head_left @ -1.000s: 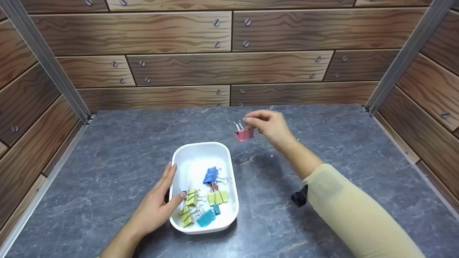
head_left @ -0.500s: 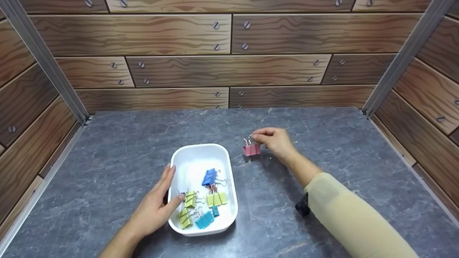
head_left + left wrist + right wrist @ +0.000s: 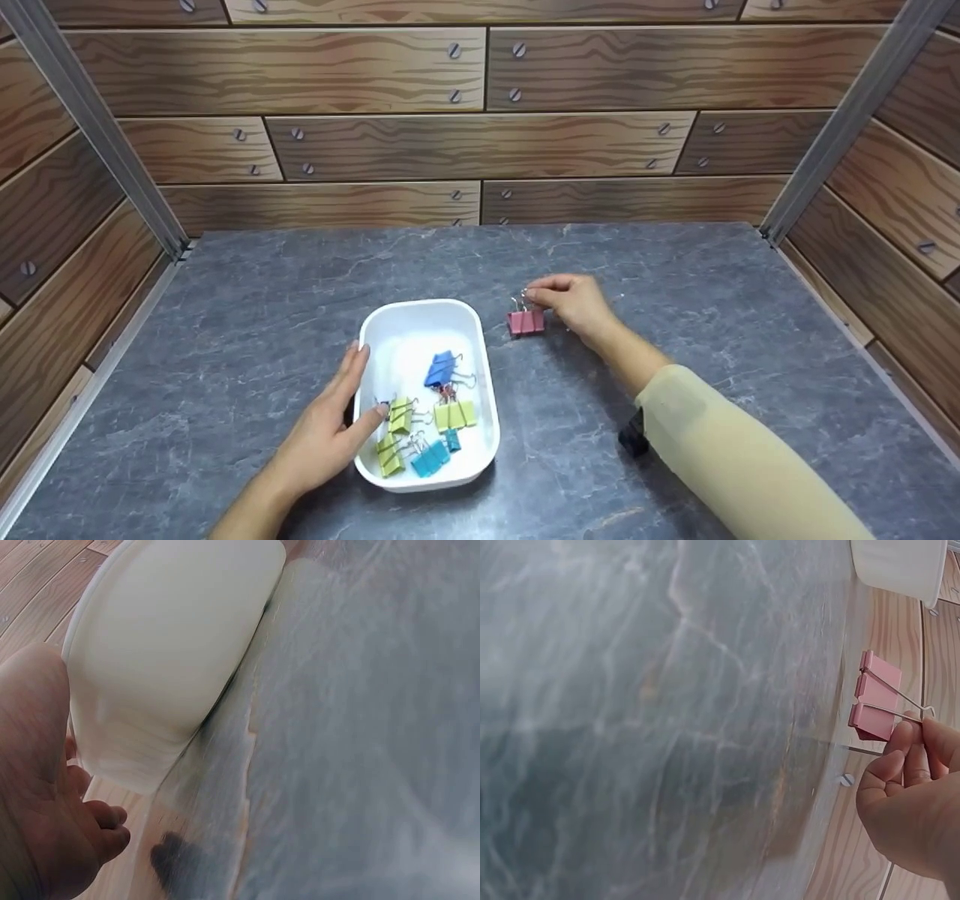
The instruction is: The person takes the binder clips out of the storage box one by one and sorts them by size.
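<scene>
In the head view, my right hand (image 3: 577, 304) pinches a wire handle of a pink binder clip (image 3: 526, 322). The clip's body hangs low over the table, right of a white plastic tub (image 3: 491, 405). Seen from the right wrist, the pink binder clip (image 3: 876, 697) points away from my thumb and fingertips. My left hand (image 3: 326, 427) holds the tub's left side, thumb over the rim and fingers along the outer wall. Inside lie a blue binder clip (image 3: 441, 368), yellow ones (image 3: 454, 414), teal ones (image 3: 430, 458) and a small red one (image 3: 447, 393).
The tub stands on a grey marbled table (image 3: 247, 322). Wood-patterned panels (image 3: 375, 142) close off the back and both sides, with metal posts (image 3: 840, 120) at the corners. A dark wrist camera (image 3: 634, 437) hangs below the right sleeve.
My right hand has come nearer and lower with the pink binder clip, shifting slightly right, down close to the table. The left hand and the tub stay in place.
</scene>
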`<state>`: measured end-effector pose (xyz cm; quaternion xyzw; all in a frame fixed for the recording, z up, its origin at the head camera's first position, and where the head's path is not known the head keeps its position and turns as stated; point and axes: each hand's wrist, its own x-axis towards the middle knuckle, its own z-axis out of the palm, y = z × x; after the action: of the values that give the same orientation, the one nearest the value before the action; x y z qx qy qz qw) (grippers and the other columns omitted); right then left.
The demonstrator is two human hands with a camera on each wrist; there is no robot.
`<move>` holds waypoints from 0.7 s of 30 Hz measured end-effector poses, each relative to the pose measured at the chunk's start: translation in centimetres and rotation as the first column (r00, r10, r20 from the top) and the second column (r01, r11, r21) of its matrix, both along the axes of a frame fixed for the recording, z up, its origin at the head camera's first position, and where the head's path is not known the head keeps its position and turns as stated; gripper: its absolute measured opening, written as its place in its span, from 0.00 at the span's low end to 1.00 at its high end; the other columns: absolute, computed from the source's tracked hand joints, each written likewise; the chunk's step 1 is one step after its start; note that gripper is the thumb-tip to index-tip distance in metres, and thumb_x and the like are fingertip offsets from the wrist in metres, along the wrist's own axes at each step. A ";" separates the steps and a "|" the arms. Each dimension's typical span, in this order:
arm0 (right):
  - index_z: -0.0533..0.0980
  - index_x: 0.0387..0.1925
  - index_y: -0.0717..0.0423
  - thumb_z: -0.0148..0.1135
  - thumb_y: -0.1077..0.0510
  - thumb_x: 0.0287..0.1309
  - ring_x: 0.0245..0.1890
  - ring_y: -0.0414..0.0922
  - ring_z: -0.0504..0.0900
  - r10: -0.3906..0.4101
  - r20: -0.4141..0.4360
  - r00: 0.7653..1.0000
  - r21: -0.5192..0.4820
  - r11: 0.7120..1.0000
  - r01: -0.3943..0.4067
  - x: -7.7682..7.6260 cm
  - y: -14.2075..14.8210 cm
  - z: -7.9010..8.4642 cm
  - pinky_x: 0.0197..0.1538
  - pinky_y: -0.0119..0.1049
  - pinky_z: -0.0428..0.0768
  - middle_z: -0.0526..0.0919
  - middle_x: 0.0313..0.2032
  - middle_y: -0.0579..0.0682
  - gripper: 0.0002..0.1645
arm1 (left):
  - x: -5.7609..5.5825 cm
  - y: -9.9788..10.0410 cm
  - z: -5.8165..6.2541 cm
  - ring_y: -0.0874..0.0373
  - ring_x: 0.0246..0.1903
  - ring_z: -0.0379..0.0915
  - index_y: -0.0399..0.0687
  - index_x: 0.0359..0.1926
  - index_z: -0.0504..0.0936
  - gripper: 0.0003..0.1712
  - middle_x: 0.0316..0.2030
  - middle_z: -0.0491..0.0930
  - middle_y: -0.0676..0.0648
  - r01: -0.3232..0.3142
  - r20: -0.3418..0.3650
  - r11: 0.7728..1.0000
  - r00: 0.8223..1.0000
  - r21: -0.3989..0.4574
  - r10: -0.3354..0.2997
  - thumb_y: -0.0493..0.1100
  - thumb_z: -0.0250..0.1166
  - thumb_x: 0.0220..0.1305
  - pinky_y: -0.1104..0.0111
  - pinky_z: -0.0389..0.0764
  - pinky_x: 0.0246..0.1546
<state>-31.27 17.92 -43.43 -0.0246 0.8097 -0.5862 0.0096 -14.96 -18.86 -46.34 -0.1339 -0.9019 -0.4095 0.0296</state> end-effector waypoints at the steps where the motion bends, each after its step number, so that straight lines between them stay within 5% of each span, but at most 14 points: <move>1: 0.89 0.45 0.64 0.72 0.61 0.66 0.33 0.40 0.86 0.001 0.003 1.000 -0.001 1.000 -0.001 0.0 0.0 0.0 0.38 0.36 0.80 0.90 0.32 0.45 0.10 | 0.0 0.0 0.0 0.41 0.81 0.45 0.49 0.86 0.51 0.48 0.84 0.44 0.41 0.000 -0.001 1.000 1.000 -0.001 0.000 0.55 0.64 0.76 0.39 0.55 0.76; 21: 0.87 0.44 0.65 0.70 0.64 0.67 0.33 0.39 0.87 0.007 0.108 0.994 -0.052 0.999 -0.001 0.2 0.3 -0.7 0.36 0.29 0.83 0.90 0.33 0.48 0.08 | -0.1 0.1 0.0 0.42 0.81 0.46 0.50 0.86 0.51 0.48 0.84 0.45 0.41 -0.006 -0.005 1.000 1.000 -0.003 0.006 0.55 0.65 0.76 0.40 0.55 0.76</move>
<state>-31.09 18.18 -44.09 0.0052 0.7926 -0.6073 0.0538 -15.05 -18.80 -46.38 -0.1325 -0.9027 -0.4080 0.0328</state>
